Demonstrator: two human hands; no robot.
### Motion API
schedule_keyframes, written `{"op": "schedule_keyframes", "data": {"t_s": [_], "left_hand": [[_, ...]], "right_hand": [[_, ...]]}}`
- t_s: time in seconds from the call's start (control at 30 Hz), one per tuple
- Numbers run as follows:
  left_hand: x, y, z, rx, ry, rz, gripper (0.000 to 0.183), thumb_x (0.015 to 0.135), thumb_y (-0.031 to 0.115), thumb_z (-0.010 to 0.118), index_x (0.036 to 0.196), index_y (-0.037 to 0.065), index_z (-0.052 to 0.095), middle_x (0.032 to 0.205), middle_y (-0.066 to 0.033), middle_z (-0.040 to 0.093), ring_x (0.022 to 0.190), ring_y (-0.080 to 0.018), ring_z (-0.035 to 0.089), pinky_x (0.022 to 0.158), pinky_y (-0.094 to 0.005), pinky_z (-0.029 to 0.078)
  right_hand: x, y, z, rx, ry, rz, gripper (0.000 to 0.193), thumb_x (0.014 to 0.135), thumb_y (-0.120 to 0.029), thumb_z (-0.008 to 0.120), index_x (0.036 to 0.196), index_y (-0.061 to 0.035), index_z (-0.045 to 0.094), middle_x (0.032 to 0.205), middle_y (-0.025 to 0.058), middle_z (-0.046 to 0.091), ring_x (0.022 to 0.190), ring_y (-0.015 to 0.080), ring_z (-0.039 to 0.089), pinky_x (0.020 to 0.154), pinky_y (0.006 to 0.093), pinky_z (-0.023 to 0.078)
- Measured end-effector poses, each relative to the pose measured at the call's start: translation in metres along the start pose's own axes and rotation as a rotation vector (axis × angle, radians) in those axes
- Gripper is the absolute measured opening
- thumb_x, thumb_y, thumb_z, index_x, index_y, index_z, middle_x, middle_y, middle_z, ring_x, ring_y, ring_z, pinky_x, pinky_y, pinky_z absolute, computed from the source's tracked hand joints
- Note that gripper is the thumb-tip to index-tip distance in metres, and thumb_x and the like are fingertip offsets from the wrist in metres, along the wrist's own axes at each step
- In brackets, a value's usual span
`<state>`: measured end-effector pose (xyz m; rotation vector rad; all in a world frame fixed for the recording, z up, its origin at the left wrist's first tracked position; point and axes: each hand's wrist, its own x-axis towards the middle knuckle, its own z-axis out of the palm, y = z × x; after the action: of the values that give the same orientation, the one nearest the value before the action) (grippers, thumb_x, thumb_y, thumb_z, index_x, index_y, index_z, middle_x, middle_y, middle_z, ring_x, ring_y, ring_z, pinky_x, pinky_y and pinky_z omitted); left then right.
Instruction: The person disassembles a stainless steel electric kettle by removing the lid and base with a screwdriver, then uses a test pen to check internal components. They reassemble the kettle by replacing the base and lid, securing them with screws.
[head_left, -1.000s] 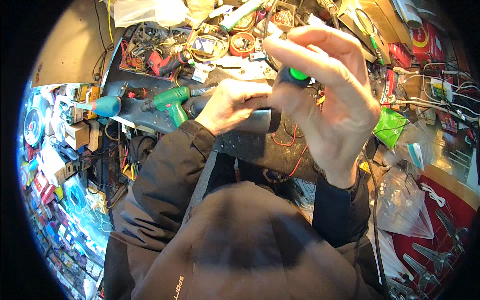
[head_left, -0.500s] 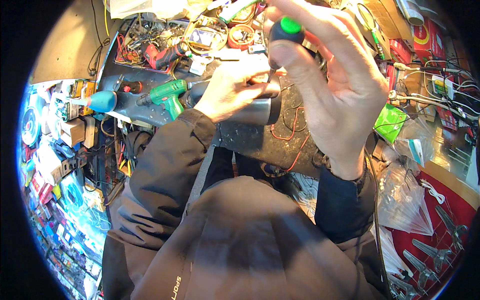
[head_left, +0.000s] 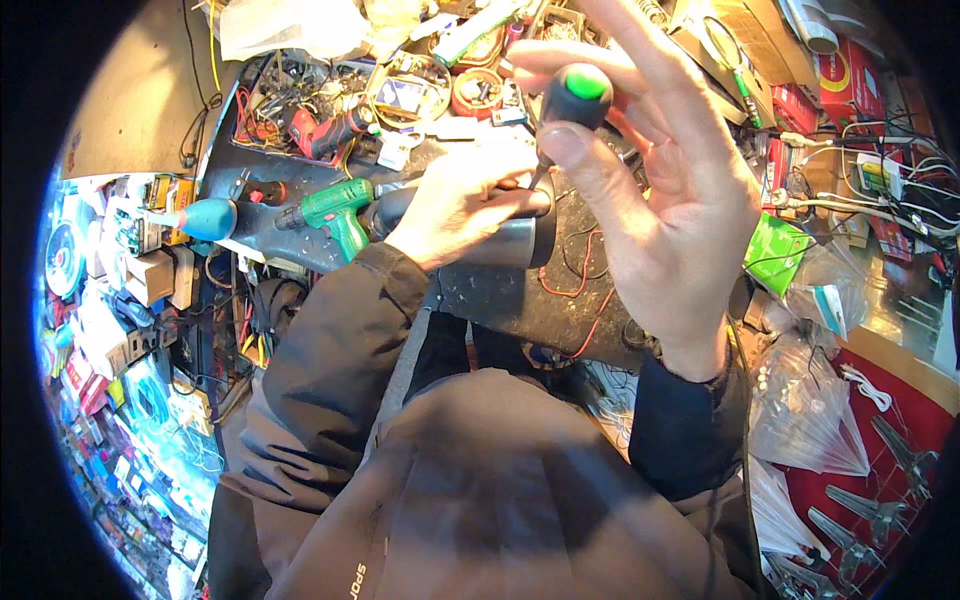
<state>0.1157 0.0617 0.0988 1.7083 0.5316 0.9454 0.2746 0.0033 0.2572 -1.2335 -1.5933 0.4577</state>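
My right hand (head_left: 690, 210) is raised over the bench, with its thumb and fingers around the handle of a screwdriver (head_left: 577, 97). The handle is black with a green end cap, and the shaft points down toward my left hand (head_left: 462, 207). That hand lies on a dark cylindrical object (head_left: 517, 242) with a silver-grey band, its fingertips pressed on the upper side close to the screwdriver's shaft. My fingers hide where the tip meets the cylinder. To the left lies a green cordless drill (head_left: 335, 207), apart from the hand.
A red and black power tool (head_left: 325, 132) lies among wires and small parts at the back. A teal cone-shaped object (head_left: 208, 219) stands at the bench's left edge. Red wires (head_left: 572, 292) trail over the dark bench (head_left: 490, 292). Green packaging (head_left: 776, 250) and cables are at the right.
The screwdriver handle and my right hand have shifted slightly down in the picture, with the handle tilted a little differently. My left hand stays on the cylinder.
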Motion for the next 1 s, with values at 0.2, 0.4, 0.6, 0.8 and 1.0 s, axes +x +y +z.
{"op": "schedule_keyframes", "data": {"t_s": [0.2,0.4,0.6,0.8,1.0], "left_hand": [[-0.001,-0.003,-0.005,0.239,0.043,-0.155,0.031,0.089,0.019,0.093,0.117,0.008,0.086,0.095,-0.0118,0.082,0.088,-0.0295,0.079,0.08,-0.0431,0.062],[0.0,-0.003,0.001,-0.001,0.035,-0.062,0.038,0.09,0.026,0.097,0.12,0.008,0.083,0.098,-0.0111,0.08,0.093,-0.0263,0.079,0.083,-0.0423,0.063],[-0.003,-0.007,-0.002,0.216,0.061,-0.072,0.018,0.092,0.014,0.089,0.105,0.007,0.079,0.091,-0.0123,0.077,0.083,-0.029,0.074,0.077,-0.0425,0.06],[-0.006,-0.007,0.008,0.284,0.092,-0.006,0.036,0.089,0.024,0.089,0.12,0.009,0.077,0.109,-0.0157,0.079,0.102,-0.0389,0.078,0.089,-0.0482,0.062],[-0.012,0.001,-0.004,0.558,-0.148,0.037,0.051,0.092,0.025,0.091,0.137,0.012,0.071,0.127,-0.0138,0.075,0.117,-0.0379,0.075,0.101,-0.0482,0.061]], "right_hand": [[-0.001,-0.01,-0.001,-0.025,-0.072,0.031,0.064,0.094,-0.001,0.092,0.155,-0.0074,0.074,0.133,0.0118,0.078,0.116,0.0178,0.076,0.104,0.0341,0.063],[-0.001,-0.03,0.002,0.097,0.042,0.339,0.069,0.099,0.003,0.087,0.164,-0.0056,0.066,0.144,0.0147,0.078,0.129,0.0199,0.076,0.107,0.0351,0.063],[-0.01,-0.007,0.002,0.057,-0.006,0.139,0.066,0.097,0.0,0.089,0.159,-0.0076,0.069,0.142,0.012,0.08,0.125,0.0223,0.079,0.105,0.0362,0.065],[-0.029,-0.004,-0.003,-0.098,-0.086,0.097,0.052,0.098,0.002,0.088,0.148,-0.004,0.076,0.137,0.009,0.083,0.118,0.0169,0.082,0.102,0.0355,0.068],[-0.033,-0.015,-0.025,-0.002,0.113,0.123,0.045,0.096,0.004,0.09,0.138,0.0041,0.075,0.139,0.0213,0.08,0.112,0.023,0.082,0.096,0.0377,0.069]]}}
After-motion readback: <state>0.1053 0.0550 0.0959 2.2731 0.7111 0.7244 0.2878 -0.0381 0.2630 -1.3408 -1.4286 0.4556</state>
